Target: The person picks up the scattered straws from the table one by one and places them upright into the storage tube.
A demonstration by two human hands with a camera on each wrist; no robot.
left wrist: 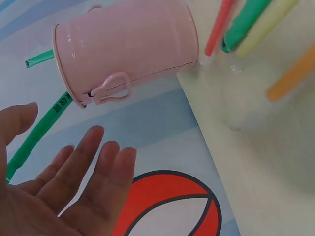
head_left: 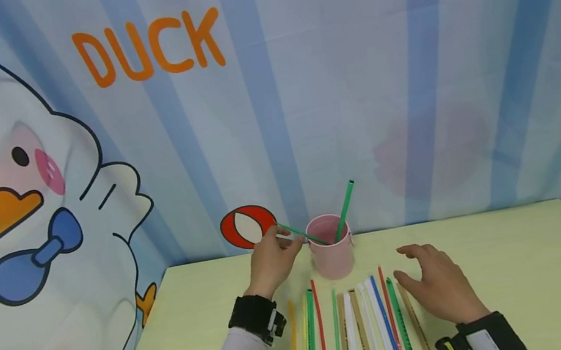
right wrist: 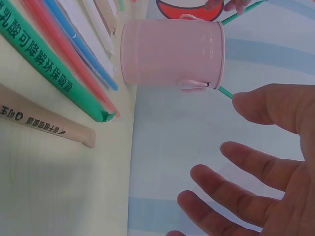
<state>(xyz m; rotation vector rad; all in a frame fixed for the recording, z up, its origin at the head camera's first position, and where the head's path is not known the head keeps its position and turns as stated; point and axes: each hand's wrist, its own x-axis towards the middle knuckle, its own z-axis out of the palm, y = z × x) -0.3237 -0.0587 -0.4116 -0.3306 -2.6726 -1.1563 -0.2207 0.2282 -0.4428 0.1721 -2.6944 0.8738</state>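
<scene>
A pink bucket (head_left: 333,259) with small side handles stands at the back of the table. Two green wrapped drinking straws lean in it: one straw (head_left: 345,210) tilts right, the other straw (left wrist: 42,130) slants out to the left. My left hand (head_left: 272,260) is beside the bucket, around the outer part of the left straw, thumb and fingers spread apart. Whether it touches that straw is hard to see. My right hand (head_left: 438,285) hovers right of the bucket with fingers spread and nothing held. In the right wrist view the bucket (right wrist: 172,51) lies beyond its thumb.
A row of several straws lies in front of the bucket, including an orange straw (head_left: 293,346), a blue straw (head_left: 386,324) and a brown straw (head_left: 416,325). The table (head_left: 541,267) ends at a striped backdrop (head_left: 334,98) printed with a duck and a red ball.
</scene>
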